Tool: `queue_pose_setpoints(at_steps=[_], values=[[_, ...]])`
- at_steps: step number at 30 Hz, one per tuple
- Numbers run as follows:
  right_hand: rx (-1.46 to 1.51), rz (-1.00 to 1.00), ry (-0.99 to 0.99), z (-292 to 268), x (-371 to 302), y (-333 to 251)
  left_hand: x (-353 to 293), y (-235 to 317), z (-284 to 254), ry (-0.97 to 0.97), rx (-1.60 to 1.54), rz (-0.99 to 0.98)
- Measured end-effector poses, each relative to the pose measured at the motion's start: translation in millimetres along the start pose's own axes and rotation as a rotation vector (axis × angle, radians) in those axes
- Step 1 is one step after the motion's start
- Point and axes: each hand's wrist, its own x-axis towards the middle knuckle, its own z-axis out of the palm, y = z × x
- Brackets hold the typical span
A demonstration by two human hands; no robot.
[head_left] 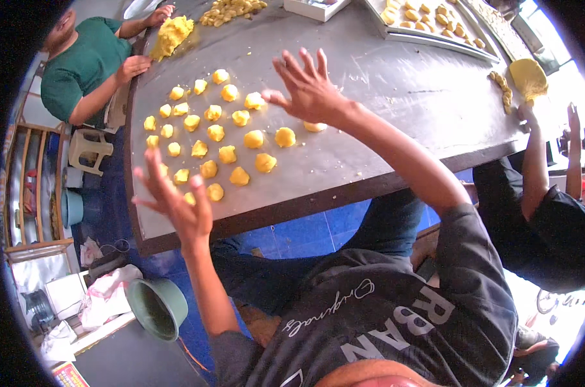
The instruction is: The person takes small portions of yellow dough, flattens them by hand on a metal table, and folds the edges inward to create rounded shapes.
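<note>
Several yellow dough balls (228, 154) lie in loose rows on the grey metal tabletop (344, 145). My left hand (179, 203) is raised over the near left of these rows, fingers spread, holding nothing; it hides a few balls. Farther off, my right hand (308, 87) hovers by the right end of the rows with its fingers stretched apart, also holding nothing. Below my right wrist sits a flatter dough piece (315, 126), partly hidden by the forearm. Whether either hand touches any ball I cannot tell.
At the far left a person in green (86, 71) has hands beside a yellow dough lump (173, 35). A tray of shaped dough (428, 19) stands at the back right. Another person's hand (528, 113) is near a yellow dough slab (529, 77). A green bucket (157, 309) stands below left.
</note>
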Motion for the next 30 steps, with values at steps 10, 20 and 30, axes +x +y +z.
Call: queue_pose_setpoints(at_steps=[10,20,30], values=[[0.013,0.088,-0.389,23.5,-7.5,8.3,-52.5,-72.0,-12.8,0.182,0.041,-0.221],[-0.122,0.118,-0.449,39.9,-10.3,13.8,-53.0,-70.4,-9.7,0.175,0.069,-0.295],[0.469,0.201,-0.189,-3.3,1.4,14.7,-56.0,-79.9,-11.0,0.22,0.062,-0.267]])
